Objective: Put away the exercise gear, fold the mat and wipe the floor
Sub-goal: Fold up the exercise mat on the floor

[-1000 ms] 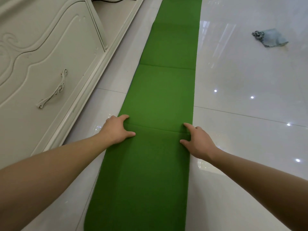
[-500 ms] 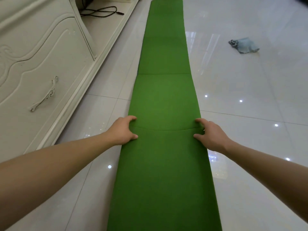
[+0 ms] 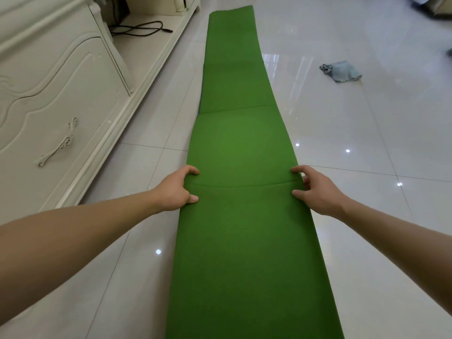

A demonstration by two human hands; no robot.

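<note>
A long green mat [image 3: 242, 241] lies stretched out on the glossy white tiled floor, running from the bottom edge away to the top of the view, with crease lines across it. My left hand [image 3: 177, 189] grips its left edge at the nearest crease, fingers curled over the top. My right hand [image 3: 315, 189] grips the right edge at the same crease. A crumpled light blue cloth [image 3: 342, 71] lies on the floor to the far right of the mat.
A cream cabinet [image 3: 49, 101] with a carved door and ornate handle stands along the left. A black cable [image 3: 139, 29] lies on its low shelf. Dark objects sit at the top right corner [image 3: 425, 3].
The view has tilted up and shifted, so the mat's far end and the cable now show. Both hands stay on the mat's edges at the same crease.
</note>
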